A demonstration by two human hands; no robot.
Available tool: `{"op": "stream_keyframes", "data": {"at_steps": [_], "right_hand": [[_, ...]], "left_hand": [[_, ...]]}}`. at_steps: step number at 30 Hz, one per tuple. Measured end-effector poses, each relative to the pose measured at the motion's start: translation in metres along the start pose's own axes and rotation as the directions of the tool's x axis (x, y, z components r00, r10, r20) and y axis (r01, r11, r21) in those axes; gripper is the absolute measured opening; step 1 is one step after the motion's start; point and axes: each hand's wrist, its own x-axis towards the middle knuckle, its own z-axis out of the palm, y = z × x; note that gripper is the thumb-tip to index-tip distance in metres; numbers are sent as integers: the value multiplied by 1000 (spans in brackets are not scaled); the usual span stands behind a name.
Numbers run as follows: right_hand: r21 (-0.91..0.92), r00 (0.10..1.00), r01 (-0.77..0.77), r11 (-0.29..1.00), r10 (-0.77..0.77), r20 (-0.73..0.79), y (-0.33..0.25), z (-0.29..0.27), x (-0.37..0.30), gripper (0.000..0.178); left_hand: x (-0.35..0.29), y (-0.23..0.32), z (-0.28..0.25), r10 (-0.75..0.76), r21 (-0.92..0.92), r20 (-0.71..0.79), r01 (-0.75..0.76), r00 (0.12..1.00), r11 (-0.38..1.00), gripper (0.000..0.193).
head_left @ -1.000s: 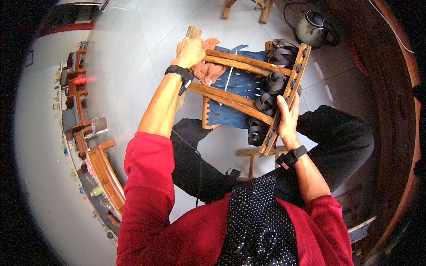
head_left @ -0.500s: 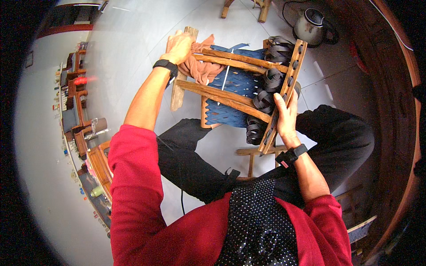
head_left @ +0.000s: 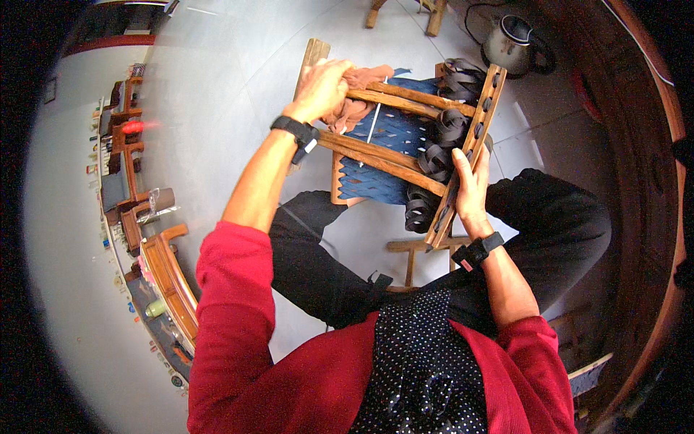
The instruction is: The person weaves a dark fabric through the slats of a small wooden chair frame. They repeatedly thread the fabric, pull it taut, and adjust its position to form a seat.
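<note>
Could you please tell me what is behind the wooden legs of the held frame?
Blue woven webbing shows between the wooden legs, with bunched pinkish-brown cloth by the left hand. Anything directly behind the legs is covered.

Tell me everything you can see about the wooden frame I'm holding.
The wooden frame has long brown slats running between two end bars. Blue webbing lies behind the slats, crossed by a white strip; dark curled straps bunch at the right bar. It slants, held out in front. The right hand grips the right bar; the left hand holds a brownish cloth by the left bar.
</note>
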Motion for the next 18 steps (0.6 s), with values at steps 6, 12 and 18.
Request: {"op": "stream_keyframes", "data": {"at_steps": [6, 12, 18], "right_hand": [[1, 1000, 18, 1000, -18, -19, 6, 1, 0, 64], [4, 1000, -3, 1000, 3, 4, 4, 0, -1, 56], [29, 999, -37, 999, 37, 1, 4, 1, 0, 63]], "left_hand": [[4, -22, 3, -258, 74, 44, 255, 965, 964, 29], [-12, 92, 49, -177, -108, -294, 152, 939, 982, 23], [-36, 139, 44, -52, -271, -387, -60, 921, 961, 31]]}}
